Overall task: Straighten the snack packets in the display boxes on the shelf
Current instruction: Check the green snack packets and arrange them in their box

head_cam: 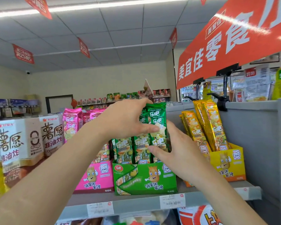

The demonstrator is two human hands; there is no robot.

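A green display box (144, 177) stands on the grey shelf (136, 203), filled with upright green snack packets (142, 147). My left hand (125, 119) curls over the tops of the rear green packets, thumb pressed on the front of a tall one (157, 114). My right hand (180, 150) grips the right side of that same row, thumb across the front packet. A pink box (97, 177) with pink packets (71, 122) stands to the left. On the right a yellow box (229, 161) holds yellow packets (212, 124) that lean to the left.
White and brown snack bags (23, 142) fill the shelf's left end. A grey shelf end panel (253, 127) rises at the right, with a black clamp (221, 101) holding a red sign (234, 39) overhead. Price tags (172, 201) line the shelf edge.
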